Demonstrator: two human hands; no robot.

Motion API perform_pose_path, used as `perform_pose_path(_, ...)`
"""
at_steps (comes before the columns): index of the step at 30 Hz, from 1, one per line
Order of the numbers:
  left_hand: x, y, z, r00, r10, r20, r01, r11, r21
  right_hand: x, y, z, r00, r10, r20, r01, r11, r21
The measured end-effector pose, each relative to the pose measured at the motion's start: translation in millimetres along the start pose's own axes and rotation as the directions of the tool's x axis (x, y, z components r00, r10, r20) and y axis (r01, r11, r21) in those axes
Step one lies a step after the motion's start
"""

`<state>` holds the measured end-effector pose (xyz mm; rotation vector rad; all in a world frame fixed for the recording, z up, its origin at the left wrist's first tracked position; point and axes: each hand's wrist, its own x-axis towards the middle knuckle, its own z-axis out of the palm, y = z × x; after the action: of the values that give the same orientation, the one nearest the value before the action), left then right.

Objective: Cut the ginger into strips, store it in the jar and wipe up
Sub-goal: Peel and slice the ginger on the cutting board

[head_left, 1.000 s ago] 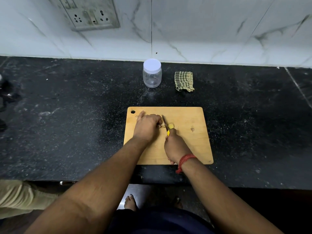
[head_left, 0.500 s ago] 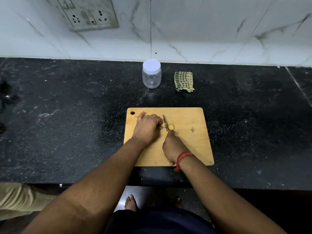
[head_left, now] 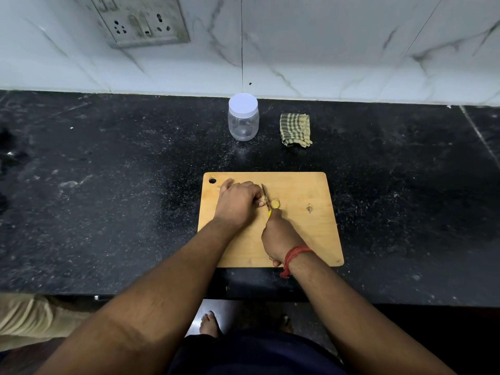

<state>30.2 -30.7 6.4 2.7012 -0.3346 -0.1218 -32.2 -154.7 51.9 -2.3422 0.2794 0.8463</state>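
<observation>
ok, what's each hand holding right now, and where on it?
Right hand grips the small knife by its yellow handle. Left hand pins the pale ginger piece under curled fingertips on the wooden cutting board.

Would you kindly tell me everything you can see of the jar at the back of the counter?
The jar is small, round and clear, plastic by its look, with a white lid closed on top. It stands upright on the black counter near the wall, beyond the cutting board and left of the checked cloth. It looks empty. Nothing but the counter touches it.
</observation>
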Motion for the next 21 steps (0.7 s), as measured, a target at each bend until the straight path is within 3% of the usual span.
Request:
perform_pose_path(11,2.8,-4.7,5.5,1.000,0.002,-0.015,-0.002,1.000,-0.010,1.5,-0.3,-0.4,1.000,-0.019,-0.017,0.019,1.000,0.015)
perform_pose_path(21,4.7,-7.0,3.9,0.998,0.057,-0.026,-0.056,0.998,0.032,7.7,-6.5,-9.5,0.997,0.020,0.080,-0.025,0.998,0.066)
